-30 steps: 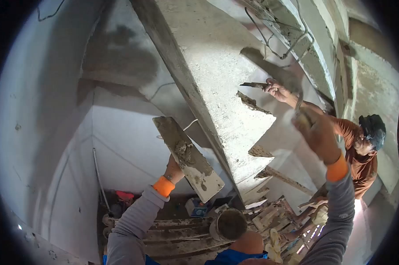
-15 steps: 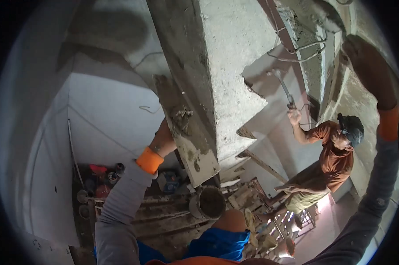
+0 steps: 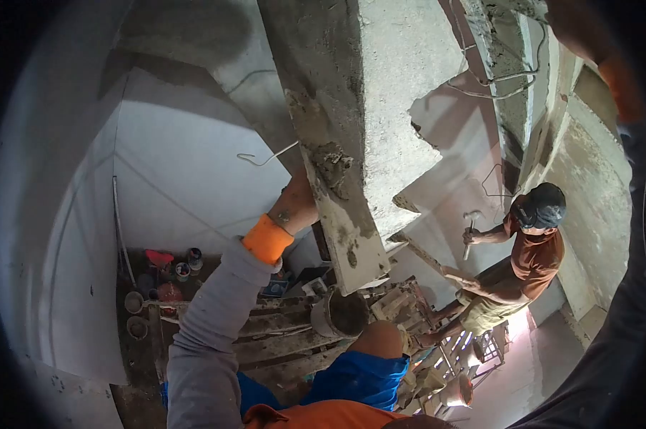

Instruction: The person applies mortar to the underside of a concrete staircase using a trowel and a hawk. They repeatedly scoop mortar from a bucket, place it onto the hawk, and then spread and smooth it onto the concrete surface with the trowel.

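Observation:
My left hand (image 3: 299, 202) is behind the edge of a long mortar board (image 3: 350, 247), bearing it up; its fingers are hidden. A lump of wet mortar (image 3: 331, 164) sits on the board, with thin smears lower down. Over the board runs a rough plastered concrete beam (image 3: 394, 100). At the upper right edge my right hand (image 3: 584, 28) is raised near a plastered surface (image 3: 502, 32). It is dark and cut off by the view, so its fingers and anything in them cannot be made out.
A co-worker (image 3: 537, 257) stands lower right, holding a hammer (image 3: 471, 223) in one hand and the other at a wooden plank (image 3: 426, 252). Below me are a bucket (image 3: 326, 314), scaffold planks (image 3: 280, 357) and several small containers (image 3: 183, 269). A bent wire (image 3: 509, 75) hangs overhead.
My left hand and the mortar board have shifted right in view. My right hand has moved up toward the frame edge. The co-worker's hammer has come down from a raised position.

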The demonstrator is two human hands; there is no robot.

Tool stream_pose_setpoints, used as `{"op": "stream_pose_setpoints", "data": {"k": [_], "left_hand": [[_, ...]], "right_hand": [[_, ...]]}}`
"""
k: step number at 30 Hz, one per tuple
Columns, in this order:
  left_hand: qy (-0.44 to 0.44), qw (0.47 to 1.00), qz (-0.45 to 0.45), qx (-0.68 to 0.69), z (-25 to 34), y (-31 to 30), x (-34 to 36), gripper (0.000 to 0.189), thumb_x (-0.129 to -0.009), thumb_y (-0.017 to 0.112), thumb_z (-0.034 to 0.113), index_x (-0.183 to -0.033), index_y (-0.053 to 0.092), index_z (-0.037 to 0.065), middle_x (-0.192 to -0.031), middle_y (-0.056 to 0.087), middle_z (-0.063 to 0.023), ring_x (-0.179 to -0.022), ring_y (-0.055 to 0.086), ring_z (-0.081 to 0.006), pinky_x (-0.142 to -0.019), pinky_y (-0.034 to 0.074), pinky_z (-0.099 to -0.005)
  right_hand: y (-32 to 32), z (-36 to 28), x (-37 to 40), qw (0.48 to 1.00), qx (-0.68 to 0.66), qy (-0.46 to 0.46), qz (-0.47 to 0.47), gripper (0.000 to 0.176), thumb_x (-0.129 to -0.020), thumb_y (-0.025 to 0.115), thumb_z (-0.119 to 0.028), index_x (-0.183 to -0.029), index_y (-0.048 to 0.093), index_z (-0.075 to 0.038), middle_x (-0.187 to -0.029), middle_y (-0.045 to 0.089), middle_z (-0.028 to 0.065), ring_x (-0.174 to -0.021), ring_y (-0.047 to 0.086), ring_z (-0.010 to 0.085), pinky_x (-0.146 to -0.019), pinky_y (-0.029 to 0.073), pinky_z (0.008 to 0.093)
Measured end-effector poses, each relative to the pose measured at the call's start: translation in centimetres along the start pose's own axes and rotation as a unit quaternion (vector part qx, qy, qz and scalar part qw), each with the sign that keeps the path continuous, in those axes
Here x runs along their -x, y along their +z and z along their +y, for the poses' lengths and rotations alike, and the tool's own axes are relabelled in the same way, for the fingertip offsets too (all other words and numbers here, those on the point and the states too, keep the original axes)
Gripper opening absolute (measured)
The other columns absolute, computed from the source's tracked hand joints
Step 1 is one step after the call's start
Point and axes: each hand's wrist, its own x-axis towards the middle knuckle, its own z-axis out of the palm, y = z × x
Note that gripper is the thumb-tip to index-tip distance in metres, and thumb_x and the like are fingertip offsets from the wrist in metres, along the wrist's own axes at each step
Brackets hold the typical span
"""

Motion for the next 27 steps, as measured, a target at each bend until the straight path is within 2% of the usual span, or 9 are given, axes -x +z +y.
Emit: {"op": "stream_pose_setpoints", "data": {"k": [2, 6, 9, 12, 17, 19, 21, 24, 27], "left_hand": [[-0.043, 0.992, 0.001, 0.120, 1.4, -0.4, 0.0, 0.038, -0.085, 0.054, 0.014, -0.121, 0.046, 0.005, -0.124, 0.047, -0.0127, -0.114, 0.045, -0.0257, -0.096, 0.039, -0.0345], [-0.036, 0.995, -0.018, 0.095, 1.6, 0.0, -0.5, 0.034, -0.084, 0.056, 0.013, -0.116, 0.050, 0.004, -0.117, 0.053, -0.0131, -0.110, 0.048, -0.0258, -0.094, 0.040, -0.0340], [-0.058, 0.987, -0.007, 0.150, 1.4, 1.1, -0.3, 0.032, -0.082, 0.058, 0.011, -0.113, 0.053, 0.003, -0.112, 0.056, -0.0133, -0.107, 0.050, -0.0258, -0.093, 0.040, -0.0334], [-0.081, 0.965, 0.016, 0.249, 1.2, 2.2, 0.1, 0.040, -0.082, 0.059, 0.011, -0.119, 0.046, 0.003, -0.116, 0.053, -0.0116, -0.108, 0.049, -0.0232, -0.093, 0.040, -0.0330], [-0.077, 0.983, -0.010, 0.167, 1.6, 2.2, 0.0, 0.043, -0.083, 0.058, 0.008, -0.122, 0.041, 0.001, -0.119, 0.051, -0.0109, -0.108, 0.049, -0.0206, -0.093, 0.040, -0.0326], [-0.093, 0.980, -0.048, 0.171, 1.1, 2.4, 0.2, 0.042, -0.083, 0.058, 0.007, -0.122, 0.042, 0.000, -0.118, 0.051, -0.0111, -0.106, 0.049, -0.0200, -0.092, 0.040, -0.0324], [-0.091, 0.974, -0.037, 0.205, 1.9, 1.7, 0.0, 0.041, -0.083, 0.058, 0.007, -0.120, 0.043, 0.000, -0.117, 0.052, -0.0105, -0.105, 0.050, -0.0197, -0.091, 0.041, -0.0323], [-0.115, 0.969, -0.049, 0.215, 1.7, 2.2, -0.4, 0.039, -0.082, 0.058, 0.005, -0.118, 0.045, 0.000, -0.116, 0.052, -0.0098, -0.103, 0.050, -0.0187, -0.090, 0.041, -0.0321], [-0.159, 0.935, -0.037, 0.316, 2.1, 2.1, -0.1, 0.039, -0.082, 0.059, 0.005, -0.118, 0.045, 0.000, -0.116, 0.052, -0.0096, -0.102, 0.050, -0.0178, -0.090, 0.041, -0.0319]], "right_hand": [[0.1, -0.5, 1.3, 0.995, 0.069, 0.017, 0.067, 0.019, -0.071, 0.054, -0.014, -0.077, 0.068, -0.003, -0.077, 0.065, 0.0167, -0.080, 0.063, 0.0294, -0.075, 0.049, 0.0381], [-0.1, 1.1, 1.1, 0.999, 0.000, 0.002, 0.043, 0.018, -0.071, 0.054, -0.015, -0.070, 0.067, -0.004, -0.071, 0.064, 0.0170, -0.073, 0.063, 0.0307, -0.071, 0.049, 0.0396], [1.0, 1.6, 2.0, 0.994, 0.000, 0.009, 0.109, 0.020, -0.072, 0.055, -0.018, -0.065, 0.065, -0.003, -0.067, 0.062, 0.0200, -0.070, 0.062, 0.0359, -0.068, 0.048, 0.0414], [0.7, 2.9, 3.6, 0.999, 0.038, 0.018, 0.005, 0.035, -0.082, 0.043, -0.029, -0.083, 0.069, -0.006, -0.084, 0.066, 0.0169, -0.081, 0.064, 0.0343, -0.073, 0.050, 0.0431], [11.5, 2.7, 5.0, 0.971, -0.060, -0.065, 0.221, 0.025, -0.087, 0.051, -0.021, -0.095, 0.053, 0.002, -0.091, 0.060, 0.0197, -0.085, 0.059, 0.0340, -0.071, 0.047, 0.0414], [10.1, -1.5, 4.7, 0.977, -0.176, 0.009, 0.118, 0.027, -0.087, 0.050, -0.022, -0.100, 0.051, 0.001, -0.088, 0.061, 0.0185, -0.083, 0.059, 0.0340, -0.070, 0.048, 0.0424], [12.2, -2.8, 2.9, 0.971, -0.159, -0.013, 0.179, 0.019, -0.088, 0.044, -0.020, -0.087, 0.053, -0.003, -0.073, 0.061, 0.0153, -0.071, 0.062, 0.0318, -0.064, 0.050, 0.0425], [14.1, -2.3, 0.3, 0.953, -0.117, -0.037, 0.277, 0.017, -0.087, 0.045, -0.017, -0.085, 0.053, -0.002, -0.073, 0.060, 0.0163, -0.069, 0.061, 0.0323, -0.064, 0.050, 0.0428], [11.8, -0.8, 0.2, 0.963, -0.117, -0.002, 0.243, 0.017, -0.086, 0.047, -0.018, -0.083, 0.054, -0.003, -0.074, 0.061, 0.0155, -0.070, 0.061, 0.0325, -0.064, 0.050, 0.0426]]}}
